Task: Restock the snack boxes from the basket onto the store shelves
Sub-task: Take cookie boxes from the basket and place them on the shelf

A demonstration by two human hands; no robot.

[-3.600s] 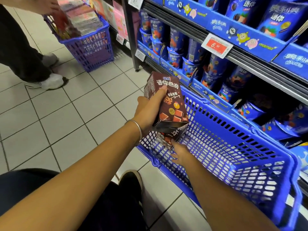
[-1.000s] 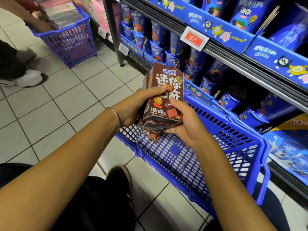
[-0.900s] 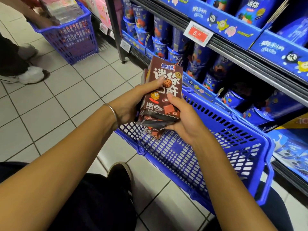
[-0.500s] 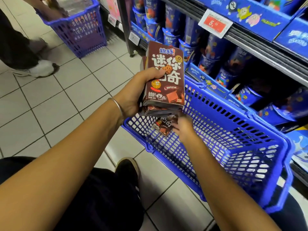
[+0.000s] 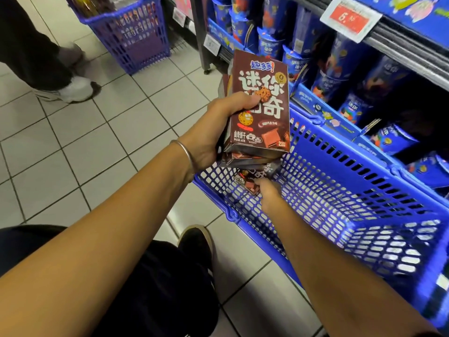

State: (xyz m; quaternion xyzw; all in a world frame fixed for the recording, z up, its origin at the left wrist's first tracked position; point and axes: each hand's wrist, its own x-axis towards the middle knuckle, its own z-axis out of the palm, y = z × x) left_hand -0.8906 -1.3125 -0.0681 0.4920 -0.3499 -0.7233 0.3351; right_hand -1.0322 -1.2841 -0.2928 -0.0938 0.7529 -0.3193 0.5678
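Right hand touches the last box, lying just far of it in the basket — grip unclear; left hand clutches the stack.

The snack box is chocolate brown with big white characters, a small blue logo and cookie pictures. The near basket is bright blue with a slotted lattice, the far-left basket purplish blue. Pale floor tiles form a grey-lined grid.

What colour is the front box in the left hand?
Dark brown front box, white lettering; head view.
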